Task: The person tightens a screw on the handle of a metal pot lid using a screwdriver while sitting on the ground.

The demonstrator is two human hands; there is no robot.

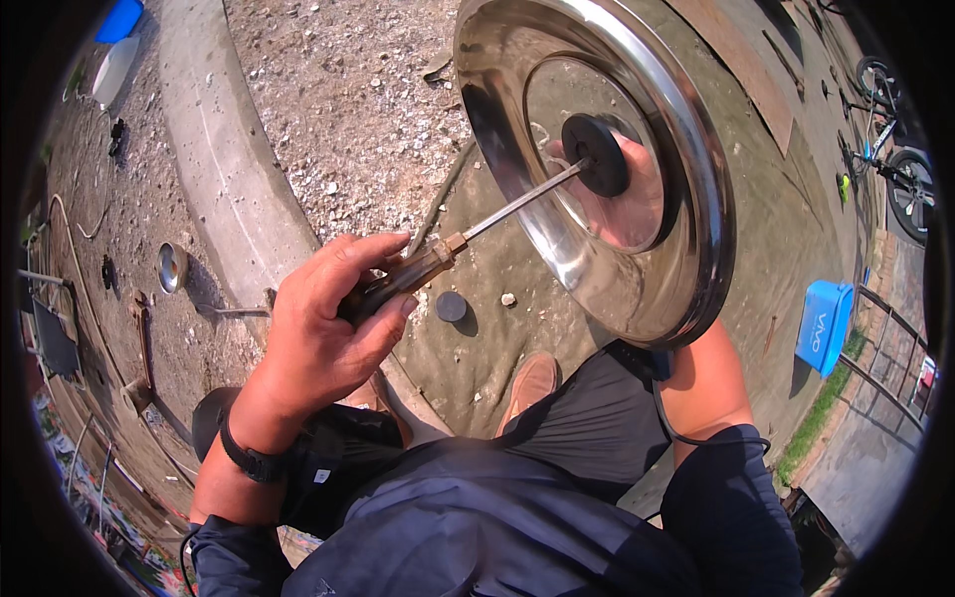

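Gripping a screwdriver (468, 231), my left hand (323, 323) sits at about eight o'clock from the middle of the view, fingers curled tight around the dark brown handle with the thumb lying along its top. Its thin metal shaft runs up toward two o'clock and its tip meets the black round knob (595, 154) at the centre of a shiny stainless steel lid (597, 169). That lid fills the upper right of the view, tilted on edge with its hollow inner side turned to me. My right hand is behind the lid, so I cannot tell how its fingers lie; only a pink reflection of skin shows in the polished centre, and my right forearm (706, 383) rises to the lid's lower rim at about five o'clock. I wear a black wristband (251, 460) on the left wrist. Below the screwdriver, on the bare concrete ground (477, 368), a small black disc (451, 305) lies near six o'clock from the handle, just beside a pale pebble. My brown shoe (529, 383) shows under it. A blue plastic bin (826, 323) stands at three o'clock, and bicycles (895, 149) are parked at two o'clock.
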